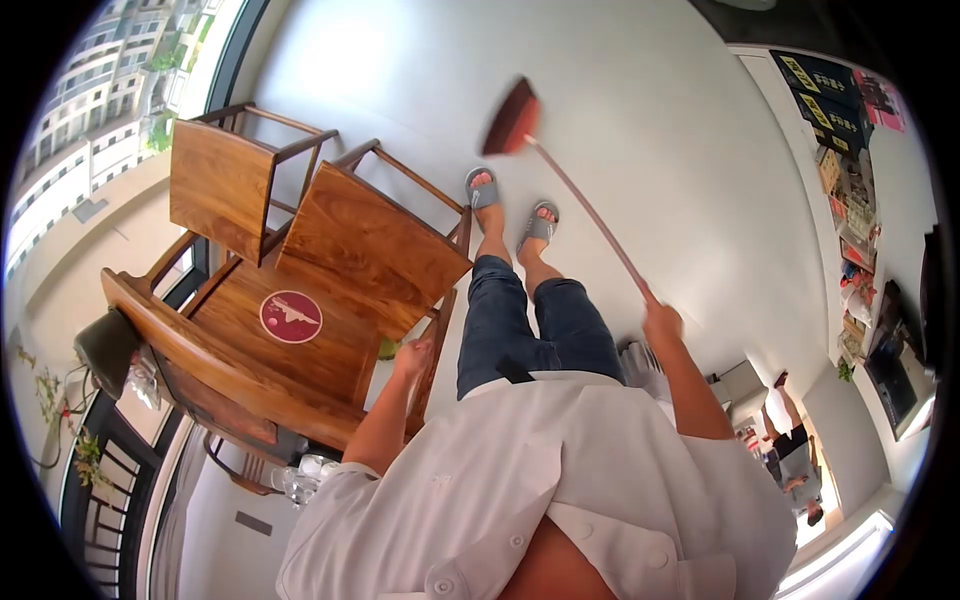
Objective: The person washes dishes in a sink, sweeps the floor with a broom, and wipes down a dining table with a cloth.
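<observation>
A broom (590, 205) reaches across the light floor, its red and dark head (513, 118) beyond my feet. The end of its handle is in my right hand (662, 322), whose fingers are wrapped round it. My left hand (412, 358) is beside the edge of a wooden chair (340, 320), its fingers curled; whether it holds or touches anything is too small to tell. Something green (388, 348) lies just left of that hand. On the chair seat is a round dark red emblem (291, 317).
Two wooden stools (220, 185) (375, 235) stand against the chair at the left. Shelves with boxes (835, 105) and small items line the right wall. Another person (798, 470) is in the background at the lower right. A window is at the upper left.
</observation>
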The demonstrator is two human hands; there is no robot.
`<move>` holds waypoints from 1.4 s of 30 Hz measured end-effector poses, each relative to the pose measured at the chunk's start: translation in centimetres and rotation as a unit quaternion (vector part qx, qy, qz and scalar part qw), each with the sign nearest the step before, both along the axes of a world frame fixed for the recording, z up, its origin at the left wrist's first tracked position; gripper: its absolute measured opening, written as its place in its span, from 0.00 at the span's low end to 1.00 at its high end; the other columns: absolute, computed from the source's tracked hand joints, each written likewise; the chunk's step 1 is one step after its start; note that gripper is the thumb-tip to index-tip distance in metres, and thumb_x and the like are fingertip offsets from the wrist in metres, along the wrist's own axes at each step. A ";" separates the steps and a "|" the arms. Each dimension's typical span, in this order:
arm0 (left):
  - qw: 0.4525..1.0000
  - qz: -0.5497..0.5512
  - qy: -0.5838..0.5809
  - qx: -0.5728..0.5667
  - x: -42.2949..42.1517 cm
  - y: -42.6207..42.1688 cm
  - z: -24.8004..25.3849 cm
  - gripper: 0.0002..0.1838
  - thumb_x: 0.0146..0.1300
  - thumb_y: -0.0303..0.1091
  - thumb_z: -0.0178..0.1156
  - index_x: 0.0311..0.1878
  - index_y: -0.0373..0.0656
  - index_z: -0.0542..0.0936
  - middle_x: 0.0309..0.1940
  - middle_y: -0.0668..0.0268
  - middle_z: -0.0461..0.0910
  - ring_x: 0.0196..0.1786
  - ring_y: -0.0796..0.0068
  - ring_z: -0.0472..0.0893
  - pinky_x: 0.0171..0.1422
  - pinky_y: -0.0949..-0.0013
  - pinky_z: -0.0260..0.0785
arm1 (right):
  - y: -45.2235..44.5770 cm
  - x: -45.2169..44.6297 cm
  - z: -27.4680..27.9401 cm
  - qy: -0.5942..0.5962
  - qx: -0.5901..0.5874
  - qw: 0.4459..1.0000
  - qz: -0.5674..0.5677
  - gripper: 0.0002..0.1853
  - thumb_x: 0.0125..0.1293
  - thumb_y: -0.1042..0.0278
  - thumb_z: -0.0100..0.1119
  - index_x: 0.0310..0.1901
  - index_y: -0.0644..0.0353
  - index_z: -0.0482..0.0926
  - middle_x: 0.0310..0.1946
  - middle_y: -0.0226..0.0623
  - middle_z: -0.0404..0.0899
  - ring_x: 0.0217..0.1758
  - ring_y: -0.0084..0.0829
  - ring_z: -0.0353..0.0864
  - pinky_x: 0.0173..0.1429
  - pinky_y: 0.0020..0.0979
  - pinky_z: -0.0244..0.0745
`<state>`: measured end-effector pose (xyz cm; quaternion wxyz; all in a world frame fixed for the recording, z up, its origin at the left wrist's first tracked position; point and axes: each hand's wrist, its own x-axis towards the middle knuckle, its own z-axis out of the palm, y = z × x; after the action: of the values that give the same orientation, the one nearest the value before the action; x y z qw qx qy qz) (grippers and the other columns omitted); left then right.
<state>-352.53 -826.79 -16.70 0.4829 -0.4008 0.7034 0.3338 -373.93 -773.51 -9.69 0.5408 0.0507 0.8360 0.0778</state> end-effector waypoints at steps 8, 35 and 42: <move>0.997 0.015 0.064 0.036 -4.1 0.3 -2.4 0.16 0.72 0.43 0.57 0.35 0.43 0.86 0.22 0.73 0.77 0.21 0.79 0.71 0.26 0.70 0.63 | 10.3 4.7 11.4 0.107 0.090 0.987 -0.080 0.30 0.76 0.66 0.48 0.76 0.30 0.60 0.31 0.51 0.83 0.38 0.51 0.85 0.42 0.52 0.78; 0.996 0.057 -0.030 0.068 -48.5 -29.0 2.4 0.19 0.71 0.46 0.55 0.31 0.41 0.80 0.20 0.72 0.75 0.21 0.81 0.73 0.25 0.72 0.65 | -13.0 -34.3 -1.6 0.164 -0.024 0.954 -0.251 0.29 0.74 0.69 0.48 0.70 0.22 0.68 0.47 0.46 0.85 0.49 0.48 0.86 0.51 0.48 0.80; 0.998 -0.002 0.006 0.064 -53.9 -24.7 3.3 0.15 0.71 0.44 0.57 0.37 0.41 0.80 0.27 0.70 0.77 0.24 0.80 0.74 0.27 0.74 0.68 | -3.0 -25.1 8.6 0.139 0.193 0.936 -0.258 0.26 0.76 0.65 0.49 0.71 0.26 0.67 0.44 0.48 0.86 0.45 0.50 0.86 0.49 0.50 0.81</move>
<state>-406.44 -851.46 -13.39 0.5040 -0.3655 0.6844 0.3794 -398.99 -776.54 -1.06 0.4005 0.3785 0.8298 0.0878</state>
